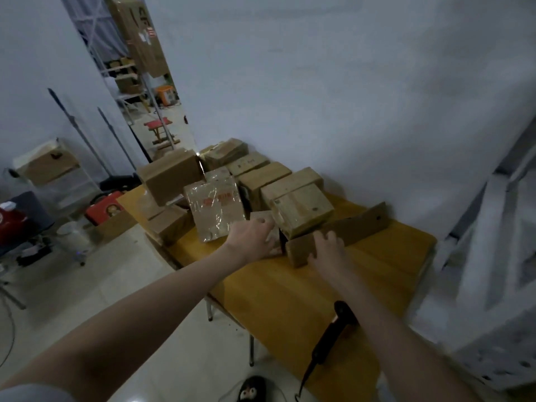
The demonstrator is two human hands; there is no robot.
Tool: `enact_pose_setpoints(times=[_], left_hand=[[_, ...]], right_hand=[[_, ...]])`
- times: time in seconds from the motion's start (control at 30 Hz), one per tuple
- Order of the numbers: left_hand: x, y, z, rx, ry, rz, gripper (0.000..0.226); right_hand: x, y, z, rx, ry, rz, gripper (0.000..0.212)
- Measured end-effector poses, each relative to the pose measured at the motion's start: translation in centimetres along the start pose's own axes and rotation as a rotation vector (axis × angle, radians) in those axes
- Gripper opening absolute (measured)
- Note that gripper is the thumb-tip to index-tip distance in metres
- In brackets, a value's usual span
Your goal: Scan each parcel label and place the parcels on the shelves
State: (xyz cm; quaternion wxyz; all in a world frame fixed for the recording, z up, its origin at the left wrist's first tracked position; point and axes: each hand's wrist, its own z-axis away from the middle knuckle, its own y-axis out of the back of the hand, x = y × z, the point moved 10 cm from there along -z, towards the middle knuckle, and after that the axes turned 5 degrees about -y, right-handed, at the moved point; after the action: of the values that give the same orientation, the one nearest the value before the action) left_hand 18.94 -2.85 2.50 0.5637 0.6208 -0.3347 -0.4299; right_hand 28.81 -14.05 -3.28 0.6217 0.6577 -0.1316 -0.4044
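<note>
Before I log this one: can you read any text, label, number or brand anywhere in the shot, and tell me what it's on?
No text can be read here.
Red print on the plastic-wrapped parcel: too blurred to read.
Dark marks on the top of a flat parcel near the wall: too small to read.
Red and white marks on the tall carton through the doorway: illegible.
Small parcel under the right hand: no label shows.

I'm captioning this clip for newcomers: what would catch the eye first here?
First, the two bare arms reaching in: the left hand and right hand both grasp a small cardboard parcel on the yellow table. Behind it a crowd of brown parcels fills the table's far end, and a black handheld scanner lies near the front edge.
</note>
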Motion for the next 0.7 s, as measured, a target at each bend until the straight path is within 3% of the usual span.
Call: enact_pose_setpoints(times=[0.33,0.43,0.57,0.7], left_hand=[[-7.9,-9.7,-14.0,-0.050,-0.126,0.199,0.044],[-8.6,-11.4,-17.4,-0.040,-0.185,0.227,0.044],[-8.6,-13.3,-20.5,-0.041,-0.253,0.300,0.042],[-6.7,-14.7,-21.4,-0.053,-0.420,0.355,0.043]], right_hand=[[-0.8,-4.1,-11.8,0.055,-0.176,-0.131,0.057],[-0.5,-5.4,-14.9,0.032,-0.352,-0.170,0.065],[0.7,-7.7,-17.3,-0.048,-0.673,-0.381,0.101],[0.9,-9.6,-19.3,-0.070,-0.835,-0.604,0.119]])
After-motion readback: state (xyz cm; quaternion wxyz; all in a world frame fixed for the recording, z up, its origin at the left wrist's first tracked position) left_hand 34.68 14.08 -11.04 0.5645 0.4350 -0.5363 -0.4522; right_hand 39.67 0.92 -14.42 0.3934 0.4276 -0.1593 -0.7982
